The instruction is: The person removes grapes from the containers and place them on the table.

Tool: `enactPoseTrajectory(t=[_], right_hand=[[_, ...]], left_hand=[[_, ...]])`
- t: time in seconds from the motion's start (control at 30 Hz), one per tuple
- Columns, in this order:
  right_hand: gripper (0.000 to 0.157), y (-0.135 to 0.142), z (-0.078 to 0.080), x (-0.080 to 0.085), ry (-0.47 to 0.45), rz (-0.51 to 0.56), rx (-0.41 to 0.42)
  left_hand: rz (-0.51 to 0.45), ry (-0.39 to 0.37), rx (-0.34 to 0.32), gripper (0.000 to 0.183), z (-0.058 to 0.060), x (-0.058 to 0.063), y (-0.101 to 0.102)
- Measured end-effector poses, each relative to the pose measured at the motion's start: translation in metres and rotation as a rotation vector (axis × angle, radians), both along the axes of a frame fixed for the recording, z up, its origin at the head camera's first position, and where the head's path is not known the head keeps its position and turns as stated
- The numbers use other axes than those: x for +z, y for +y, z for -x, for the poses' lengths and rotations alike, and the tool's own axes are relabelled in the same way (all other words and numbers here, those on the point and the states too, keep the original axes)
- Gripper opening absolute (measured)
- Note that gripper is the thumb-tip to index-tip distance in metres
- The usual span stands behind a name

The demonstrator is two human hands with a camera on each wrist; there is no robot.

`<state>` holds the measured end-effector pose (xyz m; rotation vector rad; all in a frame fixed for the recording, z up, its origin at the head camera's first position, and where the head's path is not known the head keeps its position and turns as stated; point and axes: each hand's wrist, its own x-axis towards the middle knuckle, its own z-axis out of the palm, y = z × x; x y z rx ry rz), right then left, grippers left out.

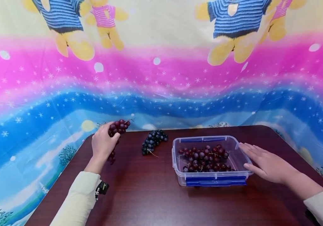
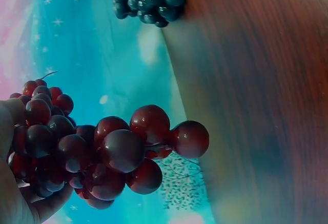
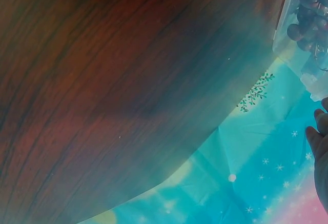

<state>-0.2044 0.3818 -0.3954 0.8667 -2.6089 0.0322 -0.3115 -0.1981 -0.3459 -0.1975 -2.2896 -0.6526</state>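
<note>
My left hand [image 1: 102,142] grips a bunch of red grapes [image 1: 119,126] above the table's left part; its lower grapes dangle below the hand. In the left wrist view the same red grapes [image 2: 105,155] show up close, with fingers and thumb around one end. With straight fingers, my right hand [image 1: 271,163] touches the right rim of a clear plastic box [image 1: 179,175] with blue clips. Inside the box lie more red grapes [image 1: 205,158]. A bunch of dark, nearly black grapes [image 1: 153,140] rests on the table between the left hand and the box.
Everything stands on a dark reddish-brown wooden table [image 1: 150,201] with rounded back corners. Behind it hangs a colourful cloth [image 1: 161,78] printed with bears and snowflakes, close to the table's back and side edges.
</note>
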Motion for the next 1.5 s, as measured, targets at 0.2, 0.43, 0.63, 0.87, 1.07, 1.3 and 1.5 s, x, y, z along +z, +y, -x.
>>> enactPoseTrajectory(t=[0.2, 0.43, 0.63, 0.87, 1.07, 1.3, 1.5], right_hand=[[0.07, 0.0, 0.0, 0.0, 0.009, 0.003, 0.007], [0.07, -0.001, 0.0, 0.0, 0.003, 0.009, 0.008], [0.068, -0.001, 0.0, 0.002, 0.009, 0.006, 0.015], [0.069, -0.001, 0.0, 0.002, 0.01, 0.004, 0.02], [0.069, -0.001, -0.003, 0.001, 0.006, 0.007, 0.003], [0.069, -0.002, -0.003, 0.0, -0.001, 0.01, -0.001], [0.069, -0.002, -0.003, 0.0, -0.005, 0.009, -0.009]], left_hand=[[0.027, -0.051, 0.025, 0.043, 0.006, -0.007, -0.003], [0.045, -0.136, 0.046, 0.044, 0.012, -0.014, -0.005], [0.051, -0.177, 0.052, 0.044, 0.019, -0.019, -0.004], [0.055, -0.227, 0.056, 0.042, 0.028, -0.027, 0.0], [0.049, -0.276, 0.053, 0.042, 0.037, -0.035, 0.006], [0.029, -0.323, 0.067, 0.043, 0.044, -0.042, 0.014], [0.02, -0.352, 0.068, 0.044, 0.052, -0.046, 0.019]])
